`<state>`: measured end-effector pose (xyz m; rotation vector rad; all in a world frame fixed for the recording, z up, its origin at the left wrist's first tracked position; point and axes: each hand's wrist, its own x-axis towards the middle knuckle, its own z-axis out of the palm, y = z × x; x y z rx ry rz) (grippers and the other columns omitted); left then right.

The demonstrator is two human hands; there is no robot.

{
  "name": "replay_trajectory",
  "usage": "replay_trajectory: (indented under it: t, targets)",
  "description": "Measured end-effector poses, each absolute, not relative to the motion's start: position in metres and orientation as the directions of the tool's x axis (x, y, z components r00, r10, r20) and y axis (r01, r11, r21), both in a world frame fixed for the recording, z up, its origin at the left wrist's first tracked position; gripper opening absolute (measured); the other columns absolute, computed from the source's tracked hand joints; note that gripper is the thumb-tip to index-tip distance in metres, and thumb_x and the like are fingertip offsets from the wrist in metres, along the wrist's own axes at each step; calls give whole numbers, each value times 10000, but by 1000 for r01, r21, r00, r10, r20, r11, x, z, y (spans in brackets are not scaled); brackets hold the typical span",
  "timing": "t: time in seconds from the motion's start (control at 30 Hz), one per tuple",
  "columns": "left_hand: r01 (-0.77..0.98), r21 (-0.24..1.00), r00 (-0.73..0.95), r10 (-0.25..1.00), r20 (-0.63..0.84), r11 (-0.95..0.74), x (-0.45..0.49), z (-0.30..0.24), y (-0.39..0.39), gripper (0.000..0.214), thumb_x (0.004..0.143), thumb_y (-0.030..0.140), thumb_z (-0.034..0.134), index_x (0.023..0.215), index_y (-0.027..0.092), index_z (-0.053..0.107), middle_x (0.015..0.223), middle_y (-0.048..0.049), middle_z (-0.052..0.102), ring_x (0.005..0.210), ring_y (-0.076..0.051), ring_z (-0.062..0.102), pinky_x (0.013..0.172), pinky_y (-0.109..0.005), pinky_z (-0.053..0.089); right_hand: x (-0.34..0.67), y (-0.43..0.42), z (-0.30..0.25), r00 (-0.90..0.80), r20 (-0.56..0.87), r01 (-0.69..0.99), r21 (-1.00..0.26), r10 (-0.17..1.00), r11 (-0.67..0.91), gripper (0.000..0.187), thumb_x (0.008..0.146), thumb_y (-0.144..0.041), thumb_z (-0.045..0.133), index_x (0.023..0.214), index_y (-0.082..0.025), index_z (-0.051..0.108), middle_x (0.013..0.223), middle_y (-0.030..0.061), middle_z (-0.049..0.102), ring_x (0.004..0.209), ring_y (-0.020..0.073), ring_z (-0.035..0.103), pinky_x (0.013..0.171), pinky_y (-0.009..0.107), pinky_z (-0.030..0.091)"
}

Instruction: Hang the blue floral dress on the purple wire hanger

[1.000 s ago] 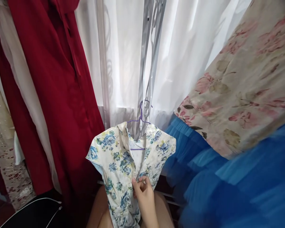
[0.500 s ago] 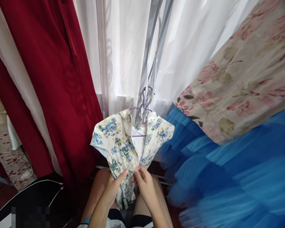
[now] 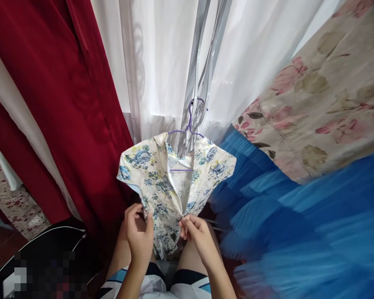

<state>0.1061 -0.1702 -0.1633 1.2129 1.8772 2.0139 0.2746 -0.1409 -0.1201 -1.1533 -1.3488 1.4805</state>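
Note:
A small white dress with blue and yellow flowers (image 3: 162, 178) hangs on a purple wire hanger (image 3: 189, 124), its front open at the neck. My left hand (image 3: 139, 234) pinches the left front edge of the dress at about waist height. At the middle opening my right hand (image 3: 196, 232) grips the right front edge with closed fingers. Both hands are low in view, above my bare knees.
A dark red garment (image 3: 65, 104) hangs at the left. White sheer curtains (image 3: 162, 62) with grey ribbons (image 3: 202, 54) fill the back. A blue tulle skirt (image 3: 299, 232) and a pink-flowered beige cloth (image 3: 324, 95) lie at the right. A black object (image 3: 50, 257) sits lower left.
One second ago only my right hand held the dress. My left hand has come up and taken the left edge, and the two hands have drawn the front edges a little apart.

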Motion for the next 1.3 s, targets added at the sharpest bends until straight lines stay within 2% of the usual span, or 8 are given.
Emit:
replay_trajectory:
  t: [0.13, 0.3, 0.47, 0.7, 0.93, 1.03, 1.17, 1.3]
  targets:
    - [433, 867, -422, 794, 437, -247, 131, -169, -172, 405, 844, 169, 595, 1246, 208, 558, 1195, -123, 609, 1024, -236, 604, 869, -339, 482, 264, -146, -113, -322, -122, 80, -992, 939, -102, 389, 862, -498, 546, 671, -164, 592, 426, -42, 472, 398, 95, 350, 459, 231, 259]
    - [221, 955, -31, 978, 207, -195, 144, -176, -163, 191, 903, 205, 508, 899, 153, 692, 818, -79, 697, 769, -209, 632, 737, -285, 489, 257, -150, -111, -375, -81, 44, -997, 924, -69, 372, 896, -478, 548, 728, -152, 616, 439, -47, 466, 424, 102, 408, 486, 231, 307]
    - [265, 948, 8, 984, 180, -176, 129, -175, -154, 287, 934, 360, 512, 841, 157, 692, 730, -53, 660, 722, -191, 600, 675, -247, 444, 254, -115, -82, -199, 54, -125, -992, 978, 30, 353, 915, -470, 549, 801, -152, 651, 420, -62, 446, 403, 84, 339, 460, 231, 252]
    - [394, 902, 58, 984, 168, -178, 118, -187, -136, 349, 927, 405, 519, 692, 159, 598, 617, -16, 554, 627, -154, 519, 562, -224, 353, 243, -31, 34, -172, 290, -280, -931, 941, 236, 218, 844, -319, 624, 741, -131, 668, 437, -65, 442, 405, 59, 304, 430, 222, 212]
    - [258, 956, 38, 991, 132, -137, 124, -181, -133, 367, 971, 427, 456, 855, 170, 692, 860, -63, 692, 867, -211, 629, 797, -280, 483, 246, -36, 27, -184, 296, -201, -945, 937, 259, 239, 862, -346, 576, 846, -138, 694, 440, -54, 497, 403, 77, 375, 419, 211, 263]
    - [235, 945, -54, 968, 246, -227, 114, -125, -120, 321, 983, 393, 458, 1131, 219, 684, 1111, -75, 686, 1004, -202, 629, 890, -294, 488, 249, -44, 18, -182, 349, -133, -935, 919, 328, 236, 875, -330, 568, 795, -147, 693, 412, -65, 459, 390, 75, 371, 429, 213, 279]
    - [385, 755, -125, 781, 612, -530, 106, -25, -87, 468, 983, 349, 490, 1438, 247, 449, 868, -14, 649, 778, -144, 613, 802, -280, 507, 255, -50, 27, -209, 383, -61, -923, 900, 379, 242, 893, -297, 554, 744, -156, 683, 415, -66, 441, 390, 73, 384, 438, 209, 298]
    - [577, 526, 75, 682, 728, -625, 110, 34, -64, 250, 989, 309, 487, 1126, 201, 666, 841, -16, 653, 748, -139, 598, 720, -251, 480, 261, -56, 34, -166, 418, -69, -909, 893, 412, 254, 893, -311, 568, 709, -160, 657, 433, -65, 422, 389, 67, 357, 422, 206, 273]
